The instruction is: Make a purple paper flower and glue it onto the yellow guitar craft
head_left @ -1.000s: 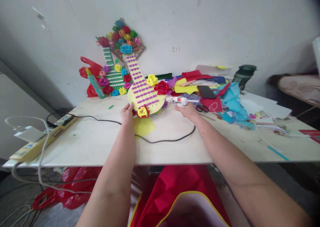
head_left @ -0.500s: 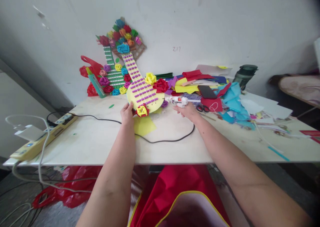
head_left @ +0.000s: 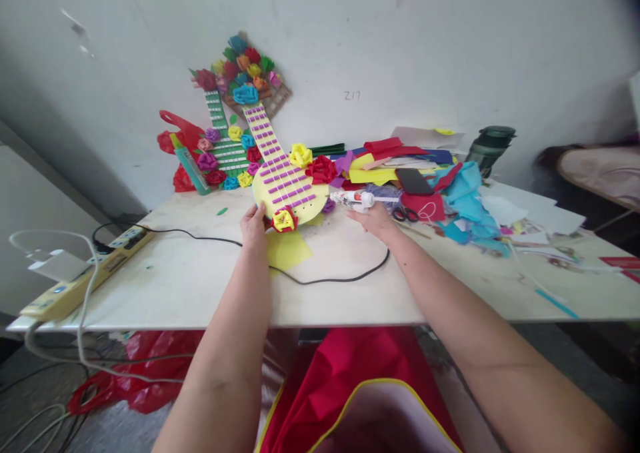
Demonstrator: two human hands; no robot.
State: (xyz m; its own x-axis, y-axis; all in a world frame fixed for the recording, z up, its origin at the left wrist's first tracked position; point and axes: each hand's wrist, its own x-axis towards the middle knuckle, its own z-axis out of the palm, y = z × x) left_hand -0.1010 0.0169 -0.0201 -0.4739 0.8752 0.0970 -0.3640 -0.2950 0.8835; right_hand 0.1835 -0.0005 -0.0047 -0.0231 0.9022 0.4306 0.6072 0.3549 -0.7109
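Observation:
My left hand [head_left: 254, 224] grips the lower left edge of a pale yellow craft guitar [head_left: 311, 208], which leans tilted with its neck up and to the left. Purple strips and white strings cross its face. Paper flowers decorate it: a blue one [head_left: 245, 94] at the top, a yellow one [head_left: 301, 155] and a red one [head_left: 321, 169] on the right, and a yellow-and-red one [head_left: 285, 220] at the bottom. My right hand [head_left: 373, 218] is closed around a white hot glue gun [head_left: 356, 200], its nozzle at the guitar's right edge; whether it touches cannot be made out.
Behind stands a green flowered craft guitar [head_left: 231, 154], beside a glue bottle [head_left: 193, 171]. A power strip [head_left: 117, 258] lies left; a black cord [head_left: 340, 280] loops across the table. Coloured paper [head_left: 370, 166], a phone [head_left: 414, 181], scissors [head_left: 405, 214] and a dark bottle [head_left: 493, 148] are right.
Almost nothing differs. The view has shifted very slightly, while both hands keep their holds on the guitar and the glue gun.

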